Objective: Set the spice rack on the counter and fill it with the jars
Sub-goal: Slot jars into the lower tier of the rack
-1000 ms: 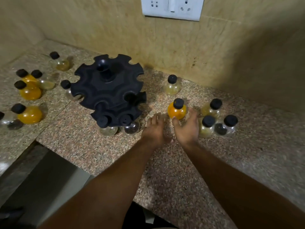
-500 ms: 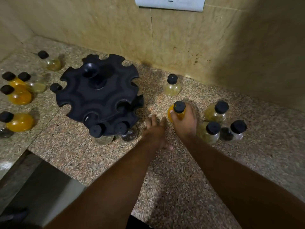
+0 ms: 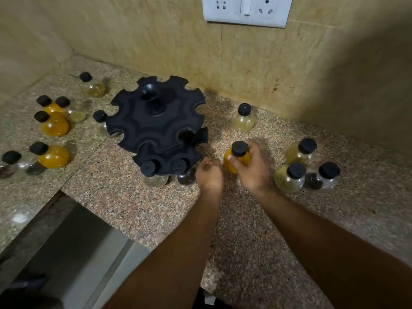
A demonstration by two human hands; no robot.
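A black two-tier spice rack point(image 3: 153, 123) stands on the speckled granite counter point(image 3: 138, 201). Two black-capped jars hang in its lower tier: a pale one point(image 3: 153, 175) and a dark one point(image 3: 184, 172). To the right of the rack, my right hand point(image 3: 252, 170) grips an orange jar point(image 3: 236, 158) with a black cap. My left hand point(image 3: 209, 175) hovers beside it with curled fingers, holding nothing.
Several loose jars stand on the left point(image 3: 52, 123) and three on the right point(image 3: 289, 177). One pale jar point(image 3: 243, 118) stands near the tiled wall. A white socket plate point(image 3: 247, 10) is on the wall. The counter drops off at the lower left.
My right hand has closed around the orange jar and drawn it slightly toward me. My left hand has curled its fingers and shifted nearer the jar.
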